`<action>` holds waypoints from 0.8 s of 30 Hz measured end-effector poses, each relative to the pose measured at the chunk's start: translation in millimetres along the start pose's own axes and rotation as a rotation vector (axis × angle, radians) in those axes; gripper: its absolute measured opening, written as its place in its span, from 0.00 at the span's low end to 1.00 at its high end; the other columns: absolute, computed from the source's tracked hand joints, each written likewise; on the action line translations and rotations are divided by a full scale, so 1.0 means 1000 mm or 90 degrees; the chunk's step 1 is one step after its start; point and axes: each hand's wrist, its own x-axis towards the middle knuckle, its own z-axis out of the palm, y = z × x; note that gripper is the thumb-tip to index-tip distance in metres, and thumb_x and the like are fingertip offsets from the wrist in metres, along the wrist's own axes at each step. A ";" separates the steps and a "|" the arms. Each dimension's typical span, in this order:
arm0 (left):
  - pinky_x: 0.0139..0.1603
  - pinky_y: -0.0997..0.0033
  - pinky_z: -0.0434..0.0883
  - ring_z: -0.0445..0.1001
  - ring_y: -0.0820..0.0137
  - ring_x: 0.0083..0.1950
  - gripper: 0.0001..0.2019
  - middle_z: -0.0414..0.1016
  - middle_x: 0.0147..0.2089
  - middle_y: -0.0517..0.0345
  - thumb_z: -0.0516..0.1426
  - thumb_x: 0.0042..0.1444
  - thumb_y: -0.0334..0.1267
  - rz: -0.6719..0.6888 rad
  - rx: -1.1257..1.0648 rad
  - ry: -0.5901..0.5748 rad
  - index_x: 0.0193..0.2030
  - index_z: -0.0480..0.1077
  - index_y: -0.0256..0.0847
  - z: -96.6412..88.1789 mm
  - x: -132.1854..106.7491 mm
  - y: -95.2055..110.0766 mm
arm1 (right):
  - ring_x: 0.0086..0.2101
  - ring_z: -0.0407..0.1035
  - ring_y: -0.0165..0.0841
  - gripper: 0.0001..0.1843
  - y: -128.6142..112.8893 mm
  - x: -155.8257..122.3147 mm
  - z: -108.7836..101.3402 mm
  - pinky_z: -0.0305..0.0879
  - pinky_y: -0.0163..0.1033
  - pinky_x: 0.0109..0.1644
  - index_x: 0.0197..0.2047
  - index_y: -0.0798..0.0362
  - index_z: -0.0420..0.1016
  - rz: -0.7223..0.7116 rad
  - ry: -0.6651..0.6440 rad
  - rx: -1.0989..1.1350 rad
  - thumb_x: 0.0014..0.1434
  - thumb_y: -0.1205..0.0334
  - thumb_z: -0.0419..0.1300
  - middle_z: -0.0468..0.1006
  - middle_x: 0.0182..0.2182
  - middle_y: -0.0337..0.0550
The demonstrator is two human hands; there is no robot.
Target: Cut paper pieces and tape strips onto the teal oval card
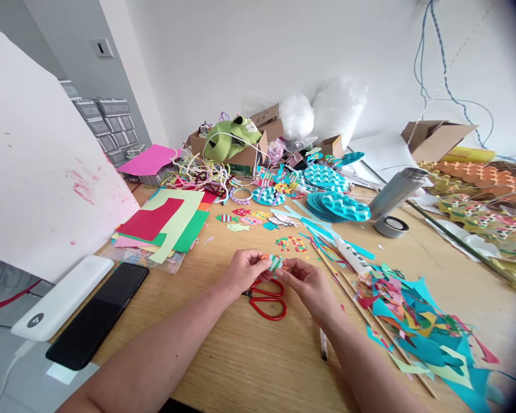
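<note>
Between the fingertips of both hands is a small paper fish (276, 263) with green, white and orange stripes. My left hand (246, 269) pinches its left end, and my right hand (306, 282) grips the right end. Just below them, red-handled scissors (270, 299) lie on the table, their blades partly hidden by my left hand. A pen (323, 345) rests beside my right forearm. Beyond my hands are several paper fish cutouts (250, 221) and two small clusters of coloured paper bits (290, 245).
Coloured paper sheets (157, 221), a black phone (98, 315) and a white power bank (64, 295) lie left. To the right are a glue bottle (352, 256), thin sticks (370, 324), paper scraps (425, 327) and a metal flask (398, 192). Blue egg-tray pieces (337, 206) sit behind.
</note>
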 end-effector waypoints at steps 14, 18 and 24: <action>0.22 0.77 0.68 0.68 0.76 0.20 0.14 0.71 0.20 0.62 0.63 0.45 0.46 0.043 -0.008 0.020 0.28 0.72 0.35 -0.004 0.002 -0.004 | 0.27 0.69 0.32 0.16 0.003 -0.002 -0.003 0.64 0.37 0.32 0.33 0.54 0.72 -0.077 0.038 -0.211 0.54 0.49 0.61 0.76 0.27 0.42; 0.10 0.79 0.57 0.59 0.78 0.10 0.14 0.64 0.11 0.66 0.61 0.48 0.47 0.005 -0.034 0.049 0.28 0.72 0.35 -0.008 0.004 -0.002 | 0.32 0.67 0.35 0.08 -0.001 -0.006 -0.001 0.64 0.40 0.37 0.31 0.53 0.72 -0.121 -0.085 -0.475 0.56 0.57 0.61 0.75 0.29 0.43; 0.26 0.74 0.71 0.76 0.70 0.26 0.15 0.77 0.25 0.55 0.65 0.41 0.37 -0.021 -0.217 0.049 0.37 0.73 0.33 -0.010 0.005 0.001 | 0.40 0.64 0.41 0.04 -0.004 -0.013 0.009 0.64 0.47 0.45 0.34 0.54 0.75 -0.242 -0.207 -0.741 0.57 0.64 0.60 0.73 0.35 0.48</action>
